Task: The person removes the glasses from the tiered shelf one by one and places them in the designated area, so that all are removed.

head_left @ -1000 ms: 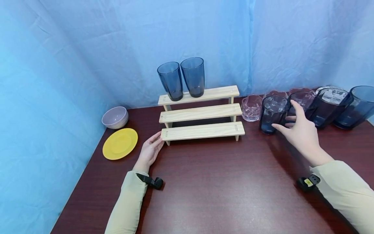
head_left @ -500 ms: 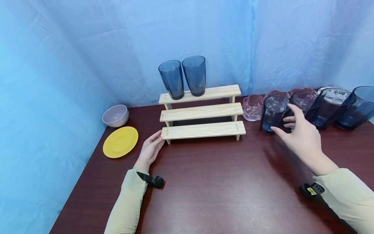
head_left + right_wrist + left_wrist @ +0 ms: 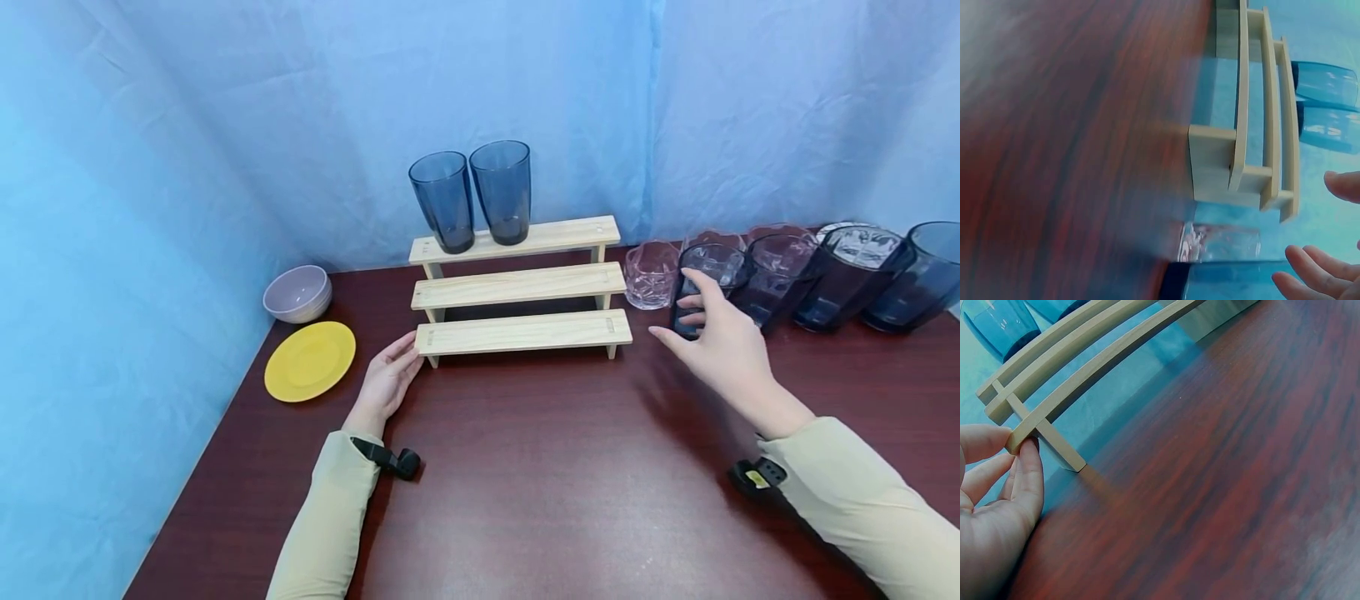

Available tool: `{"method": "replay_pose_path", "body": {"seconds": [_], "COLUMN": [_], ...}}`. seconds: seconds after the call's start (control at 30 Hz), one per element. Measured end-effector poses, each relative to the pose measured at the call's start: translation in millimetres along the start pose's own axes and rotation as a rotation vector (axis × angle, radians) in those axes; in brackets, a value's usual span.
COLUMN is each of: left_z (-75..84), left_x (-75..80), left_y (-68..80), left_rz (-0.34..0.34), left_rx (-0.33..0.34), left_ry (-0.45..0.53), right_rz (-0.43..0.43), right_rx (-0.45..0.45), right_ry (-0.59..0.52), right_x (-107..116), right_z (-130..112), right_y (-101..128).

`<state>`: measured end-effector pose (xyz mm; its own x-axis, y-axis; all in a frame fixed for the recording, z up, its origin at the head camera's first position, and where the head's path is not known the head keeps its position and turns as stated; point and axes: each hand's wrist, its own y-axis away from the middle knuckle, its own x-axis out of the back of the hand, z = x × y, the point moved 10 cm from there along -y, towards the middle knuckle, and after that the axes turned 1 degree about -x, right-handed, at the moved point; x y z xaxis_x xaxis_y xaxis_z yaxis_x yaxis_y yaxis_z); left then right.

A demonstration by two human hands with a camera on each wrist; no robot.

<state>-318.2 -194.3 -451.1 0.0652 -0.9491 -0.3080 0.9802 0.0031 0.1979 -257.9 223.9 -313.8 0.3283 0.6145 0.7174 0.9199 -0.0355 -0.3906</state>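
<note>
No readable labels or writing on any item.

Dark blue glass (image 3: 701,287) stands upright on the table (image 3: 540,483), just R of the wooden 3-step rack (image 3: 521,287), beside its lower R corner. Right hand (image 3: 720,342) is in front of the glass, fingers spread and relaxed, not closed on anything. Fingertips reach the glass front, but can't tell if they actually touch. In right wrist view the fingertips (image 3: 1319,269) hang free next to the blue glass (image 3: 1235,281), gap visible.

Left hand (image 3: 386,379) is at the rack's lower L corner, thumb and fingers pinching the end of the bottom step (image 3: 1019,440); left wrist view shows contact clearly.

Around the rack:
- top step: two tall blue glasses (image 3: 472,200), upright, side by side, L half
- just R of rack, behind the dark blue glass: clear pinkish glass (image 3: 651,273)
- further R: row of dark tumblers (image 3: 847,271) along the back, tight together
- L of rack: grey bowl (image 3: 297,293), yellow plate (image 3: 310,361) in front of it

Middle and bottom steps bare. Pinkish glass sits between the dark blue glass and the rack's R leg.
</note>
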Motion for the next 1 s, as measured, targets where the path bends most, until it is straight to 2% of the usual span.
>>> {"method": "replay_pose_path", "body": {"seconds": [0.5, 0.63, 0.8, 1.0], "left_z": [0.8, 1.6, 1.3, 1.7], "left_x": [-1.1, -1.6, -1.2, -1.1], "left_y": [1.6, 2.1, 2.3, 2.5], "left_rz": [0.004, 0.005, 0.007, 0.005], "left_rx": [0.0, 0.005, 0.012, 0.009], "left_ry": [0.008, -0.004, -0.012, -0.007], "right_rz": [-0.023, -0.015, -0.027, -0.015], "right_rx": [0.067, 0.057, 0.034, 0.038], "right_ry": [-0.063, -0.091, -0.175, -0.222], "right_x": [-41.4, -48.6, -56.4, -58.1], "right_z": [-29.2, -38.0, -47.2, -62.3], "right_y": [-31.0, -42.7, -56.8, -75.3]}}
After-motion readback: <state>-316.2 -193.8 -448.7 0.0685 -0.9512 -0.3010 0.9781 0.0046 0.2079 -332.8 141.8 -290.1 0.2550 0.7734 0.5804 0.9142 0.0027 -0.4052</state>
